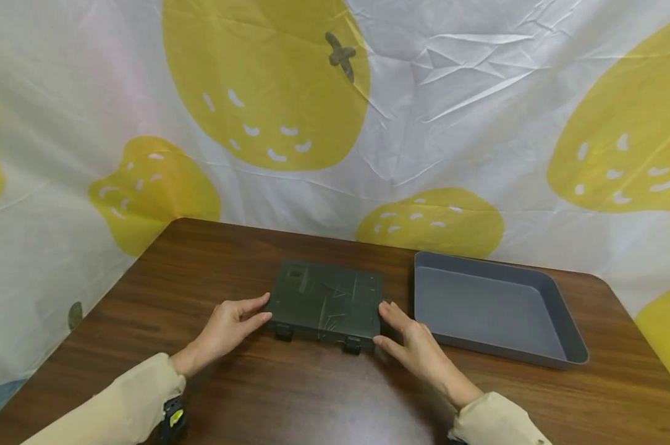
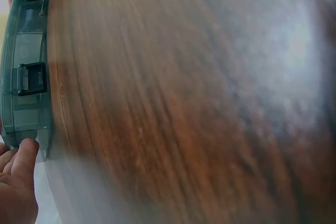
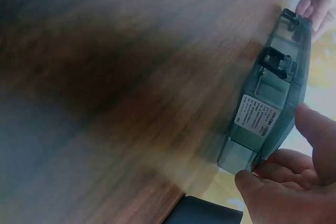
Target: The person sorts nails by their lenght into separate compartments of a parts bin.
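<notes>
A flat, dark green translucent case [image 1: 325, 301] lies closed on the brown wooden table [image 1: 201, 266], its two black latches [image 1: 284, 334] facing me. My left hand [image 1: 267, 307] rests against the case's left end with fairly straight fingers. In the left wrist view its thumb tip [image 2: 25, 148] touches the front corner of the case [image 2: 26, 51]. My right hand [image 1: 381, 321] holds the right end. The right wrist view shows its thumb [image 3: 252, 179] and curled fingers [image 3: 317, 127] pinching the corner of the case [image 3: 268, 114], beside a white label [image 3: 254, 116].
An empty grey tray [image 1: 560, 306] stands just right of the case, a narrow gap from my right hand; its corner [image 3: 205, 214] shows in the right wrist view. A white cloth with yellow fruit shapes [image 1: 435, 111] hangs behind the table. Bare wood lies in front.
</notes>
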A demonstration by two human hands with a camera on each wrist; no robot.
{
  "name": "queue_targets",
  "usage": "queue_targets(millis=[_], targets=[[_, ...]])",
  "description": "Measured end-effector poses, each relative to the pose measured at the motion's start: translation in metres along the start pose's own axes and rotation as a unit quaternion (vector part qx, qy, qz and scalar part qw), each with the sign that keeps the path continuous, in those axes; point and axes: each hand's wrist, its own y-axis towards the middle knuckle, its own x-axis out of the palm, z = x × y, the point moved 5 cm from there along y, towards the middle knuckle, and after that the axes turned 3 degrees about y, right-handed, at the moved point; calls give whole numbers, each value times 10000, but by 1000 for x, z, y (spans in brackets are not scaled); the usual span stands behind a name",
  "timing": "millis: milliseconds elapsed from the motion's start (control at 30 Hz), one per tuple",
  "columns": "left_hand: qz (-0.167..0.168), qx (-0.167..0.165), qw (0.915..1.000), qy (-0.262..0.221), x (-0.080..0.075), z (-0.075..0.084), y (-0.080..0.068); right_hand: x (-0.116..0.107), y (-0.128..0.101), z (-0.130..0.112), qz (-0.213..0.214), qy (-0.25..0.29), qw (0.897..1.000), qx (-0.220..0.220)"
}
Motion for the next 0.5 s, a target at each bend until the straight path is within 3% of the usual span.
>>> queue_targets(millis=[100,233,367,500], targets=[[-157,10,9995,-285,2,0,-1,3,-1,-1,-2,-205,9998,-29],[-293,121,9978,-576,6,0,-3,10,-1,-4,165,-873,9960,-93],[-20,256,9990,-353,10,1,-4,15,-2,-10,616,-1613,9846,-277],[356,363,9987,-7,13,2,-5,20,0,-12,875,-1958,9760,-386]])
